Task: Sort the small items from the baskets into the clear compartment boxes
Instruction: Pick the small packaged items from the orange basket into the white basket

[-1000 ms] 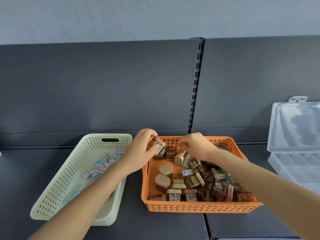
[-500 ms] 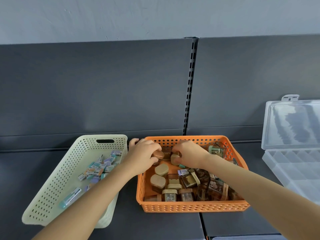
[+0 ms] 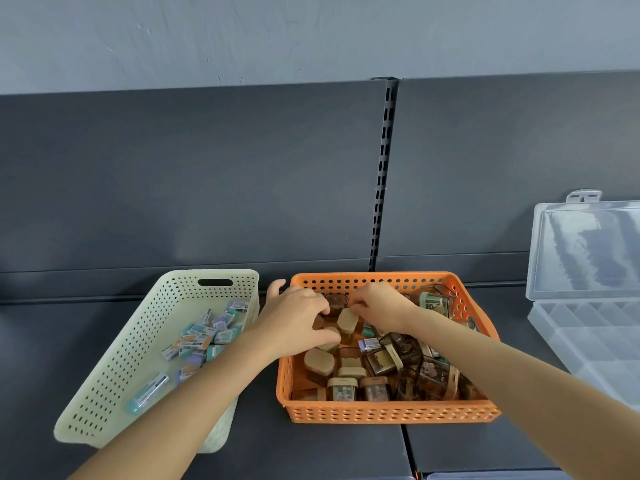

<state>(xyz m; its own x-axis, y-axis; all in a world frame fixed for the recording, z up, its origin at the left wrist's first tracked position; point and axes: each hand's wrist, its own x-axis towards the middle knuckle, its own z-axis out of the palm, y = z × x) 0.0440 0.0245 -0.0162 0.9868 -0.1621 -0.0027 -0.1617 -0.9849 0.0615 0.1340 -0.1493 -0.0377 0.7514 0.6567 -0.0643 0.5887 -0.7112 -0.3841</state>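
The tan-lidded boxes [image 3: 318, 362] are lying heaped in the orange basket [image 3: 388, 414]. The left hand [image 3: 298, 322] is seemingly curling round one. The right hand [image 3: 381, 306] is digging beside it, and I cannot tell its grasp. Picking is underway. Next comes carrying across to the clear compartment box [image 3: 588, 344], well apart rightward. The cream basket [image 3: 104, 393] is sitting left.

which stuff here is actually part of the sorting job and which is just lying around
Part of the job:
- orange perforated plastic basket
- small brown and beige lidded containers in it
- cream perforated plastic basket
- small pastel wrapped packs in it
- clear plastic compartment box, lid open
- left hand
- right hand

Just there:
- dark grey shelf panels
- slotted metal upright
- pale wall
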